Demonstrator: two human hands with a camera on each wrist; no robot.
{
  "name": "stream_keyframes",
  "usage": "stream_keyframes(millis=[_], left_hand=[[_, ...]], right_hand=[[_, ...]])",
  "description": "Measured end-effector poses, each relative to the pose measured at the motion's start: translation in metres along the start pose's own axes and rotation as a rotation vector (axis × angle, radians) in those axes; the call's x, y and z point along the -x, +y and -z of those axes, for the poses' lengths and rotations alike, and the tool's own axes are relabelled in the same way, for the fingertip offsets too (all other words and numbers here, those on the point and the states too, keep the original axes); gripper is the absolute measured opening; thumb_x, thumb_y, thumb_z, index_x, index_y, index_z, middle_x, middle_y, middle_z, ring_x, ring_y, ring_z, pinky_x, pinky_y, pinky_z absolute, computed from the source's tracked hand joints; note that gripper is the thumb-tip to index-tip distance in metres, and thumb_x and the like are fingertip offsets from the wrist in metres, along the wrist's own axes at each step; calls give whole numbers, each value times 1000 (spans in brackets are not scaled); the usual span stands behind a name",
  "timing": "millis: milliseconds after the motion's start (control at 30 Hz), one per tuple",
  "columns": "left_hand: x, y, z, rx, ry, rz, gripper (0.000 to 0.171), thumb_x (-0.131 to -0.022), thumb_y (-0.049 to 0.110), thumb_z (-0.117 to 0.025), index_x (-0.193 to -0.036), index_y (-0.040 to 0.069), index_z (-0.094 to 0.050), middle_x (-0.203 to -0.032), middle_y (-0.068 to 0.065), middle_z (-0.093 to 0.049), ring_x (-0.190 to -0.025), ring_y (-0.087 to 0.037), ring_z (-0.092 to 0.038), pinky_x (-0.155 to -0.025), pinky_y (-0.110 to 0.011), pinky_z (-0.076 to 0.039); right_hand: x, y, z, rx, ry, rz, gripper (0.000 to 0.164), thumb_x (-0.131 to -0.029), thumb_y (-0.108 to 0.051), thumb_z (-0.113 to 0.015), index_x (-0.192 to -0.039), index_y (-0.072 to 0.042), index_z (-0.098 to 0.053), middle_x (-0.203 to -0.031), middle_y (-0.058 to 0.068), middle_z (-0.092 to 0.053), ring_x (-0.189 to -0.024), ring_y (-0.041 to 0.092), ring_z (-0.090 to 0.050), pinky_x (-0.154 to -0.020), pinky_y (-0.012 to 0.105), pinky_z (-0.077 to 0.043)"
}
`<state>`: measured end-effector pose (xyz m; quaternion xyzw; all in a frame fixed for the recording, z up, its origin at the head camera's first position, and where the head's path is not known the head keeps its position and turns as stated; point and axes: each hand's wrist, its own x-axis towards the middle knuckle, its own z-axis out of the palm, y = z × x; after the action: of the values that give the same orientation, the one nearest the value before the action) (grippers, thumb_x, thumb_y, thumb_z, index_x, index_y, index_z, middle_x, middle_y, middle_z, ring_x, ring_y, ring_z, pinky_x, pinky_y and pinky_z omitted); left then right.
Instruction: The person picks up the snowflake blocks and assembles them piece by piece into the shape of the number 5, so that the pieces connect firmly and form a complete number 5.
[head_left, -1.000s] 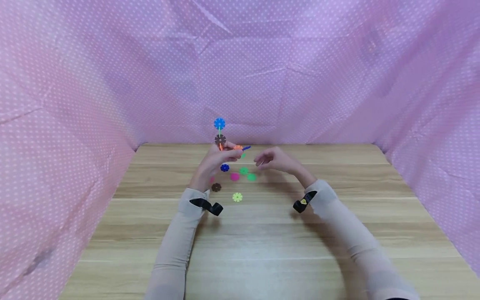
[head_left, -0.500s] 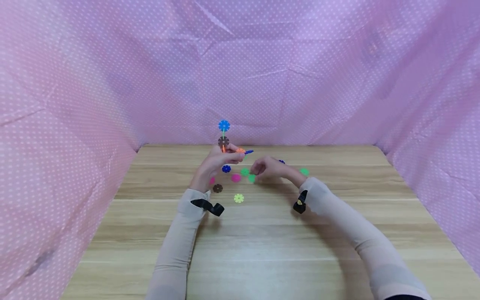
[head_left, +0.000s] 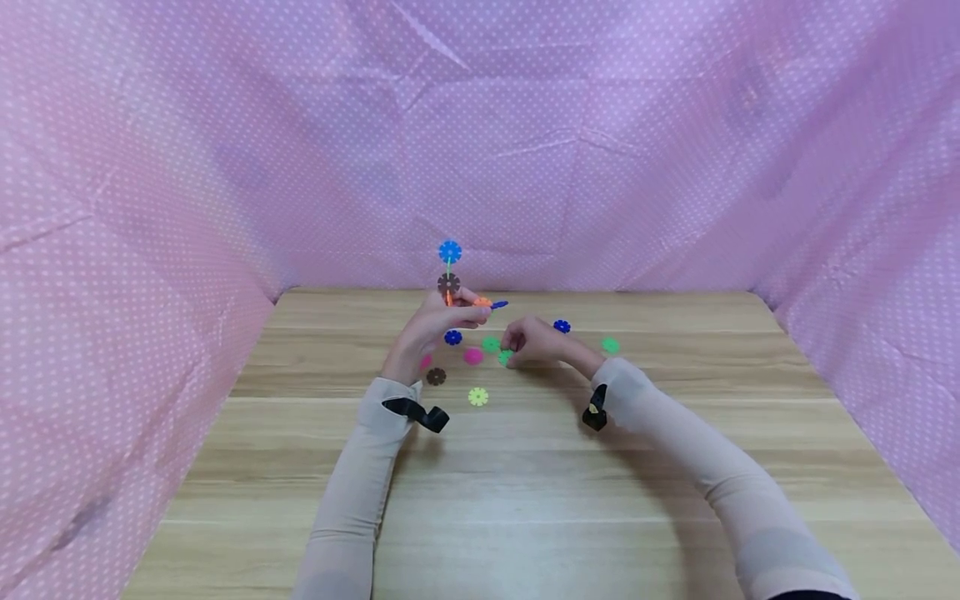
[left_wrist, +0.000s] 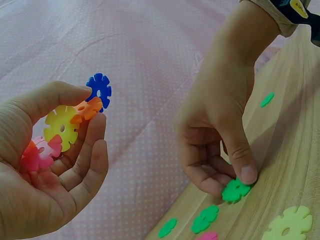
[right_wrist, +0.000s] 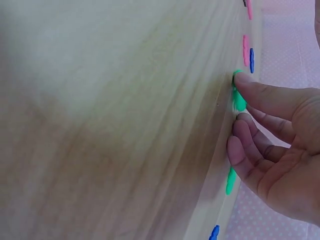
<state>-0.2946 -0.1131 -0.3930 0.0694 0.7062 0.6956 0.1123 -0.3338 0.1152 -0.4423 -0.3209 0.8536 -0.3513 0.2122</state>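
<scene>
A person works with both hands over a wooden tabletop (head_left: pixel 487 500), left of its middle and nearer its far edge. The left hand (head_left: pixel 438 323), raised, is curled round a chain of interlocked notched plastic discs (left_wrist: pixel 56 121); pink, yellow, orange and dark blue ones show in its grasp, and a bright blue disc (head_left: pixel 450 244) tops the chain's upright end. The right hand (head_left: pixel 534 342), lower down, pinches a green disc (left_wrist: pixel 236 191) between thumb and fingers; whether that disc touches the wood cannot be told.

Just beyond it, towards the far edge, lies another green disc (head_left: pixel 491 344). A pink disc (head_left: pixel 473 357) is close by, and a pale yellow disc (head_left: pixel 477 397) lies nearer the front edge.

The step in hand seems to be picking up the green disc. The next move calls for a secure pinch and a lift that leaves its green neighbour undisturbed.
</scene>
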Motion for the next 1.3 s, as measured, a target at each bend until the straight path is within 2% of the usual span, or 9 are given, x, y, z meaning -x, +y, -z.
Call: stream_keyframes(millis=[200, 367, 600, 733, 933, 1000, 1100, 1167, 1300], left_hand=[[-1, -2, 1, -22, -6, 6, 12, -90, 5, -74, -100, 4, -68, -95, -4, -70, -86, -16, -71, -89, -32, -62], [-2, -1, 0, -22, -8, 5, 14, -91, 5, -74, -102, 3, -67, -95, -4, -70, -86, -16, -71, -86, -30, -62], [-3, 0, 1, -14, -12, 0, 12, -90, 6, -75, -99, 4, -68, -93, -3, -71, -85, -15, -71, -91, -37, -61], [-2, 0, 1, -13, -14, -12, 11, -89, 5, -75, -98, 4, -69, -91, -3, -72, -83, -15, -71, -91, -40, -61], [-2, -2, 0, -14, -30, -8, 10, -90, 3, -74, -97, 4, -68, -91, -3, -71, -84, -16, -71, -83, -30, -62], [-2, -3, 0, -23, -37, -16, 10, -89, 3, -75, -96, 4, -68, -90, -3, -71, -84, -16, -71, -84, -31, -62], [-1, -4, 0, -33, -47, -35, 10, -88, 3, -76, -95, 5, -69, -90, -4, -71, -84, -17, -71, -89, -39, -62], [-1, -4, 0, -39, -57, -50, 8, -89, 3, -76, -93, 6, -69, -90, -3, -71, -84, -17, -70, -91, -42, -61], [-2, -5, 1, -44, -59, -69, 8, -89, 4, -76, -92, 7, -69, -89, -2, -71, -84, -17, -70, -87, -37, -62]], right_hand=[[6, 1, 3, -24, -8, -7, 25, -80, 4, -81, -100, 3, -65, -97, 15, -67, -88, 20, -61, -78, 25, -54], [14, 7, 4, -30, 16, -32, 14, -86, 0, -77, -98, -1, -69, -91, 9, -68, -85, 16, -59, -77, 26, -51], [22, 11, 10, -82, 104, -58, 12, -90, -5, -74, -102, -4, -73, -90, 5, -68, -83, 14, -57, -74, 24, -50], [27, 6, 18, -160, 190, -17, 19, -90, -5, -74, -109, 0, -72, -92, 11, -71, -82, 11, -62, -75, 24, -54], [36, -8, 31, -353, 313, 54, 24, -92, 0, -72, -114, 9, -69, -92, 23, -72, -75, 12, -67, -70, 35, -62], [38, -14, 35, -386, 343, 68, 25, -93, 0, -71, -115, 9, -68, -91, 20, -73, -74, 13, -68, -69, 31, -61], [40, -20, 39, -428, 371, 79, 25, -94, -2, -70, -117, 9, -67, -89, 9, -74, -76, 12, -70, -69, 24, -59], [41, -24, 41, -443, 386, 92, 26, -95, -4, -70, -118, 8, -66, -87, 3, -74, -77, 11, -70, -71, 25, -59], [41, -33, 42, -446, 425, 122, 23, -95, -2, -69, -117, 7, -68, -94, 18, -73, -78, 11, -70, -74, 30, -61]])
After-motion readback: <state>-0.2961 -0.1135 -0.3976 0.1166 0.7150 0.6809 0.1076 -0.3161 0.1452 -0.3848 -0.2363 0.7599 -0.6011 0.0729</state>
